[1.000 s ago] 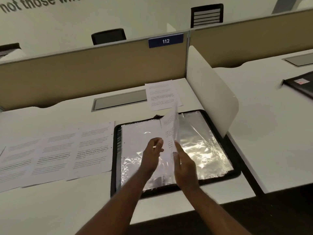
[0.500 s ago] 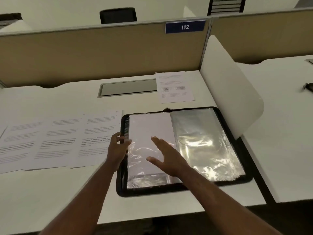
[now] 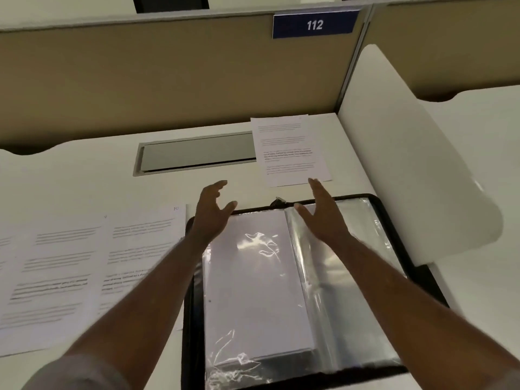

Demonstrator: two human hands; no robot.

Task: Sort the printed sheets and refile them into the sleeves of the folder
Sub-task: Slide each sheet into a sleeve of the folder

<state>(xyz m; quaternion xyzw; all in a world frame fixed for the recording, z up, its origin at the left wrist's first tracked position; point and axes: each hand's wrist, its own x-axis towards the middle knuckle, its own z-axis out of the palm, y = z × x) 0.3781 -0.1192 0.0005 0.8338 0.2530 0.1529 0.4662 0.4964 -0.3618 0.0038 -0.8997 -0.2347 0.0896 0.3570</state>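
Hands, left hand (image 3: 211, 211) and right hand (image 3: 323, 213), have let go of the sleeve and reach, fingers spread and empty, past the folder (image 3: 394, 220) toward the next sheet (image 3: 289, 150).

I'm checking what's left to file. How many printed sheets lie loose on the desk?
4 at least: one beyond the folder, three overlapping left of it. The last is cut by the frame edge; more may lie beyond.
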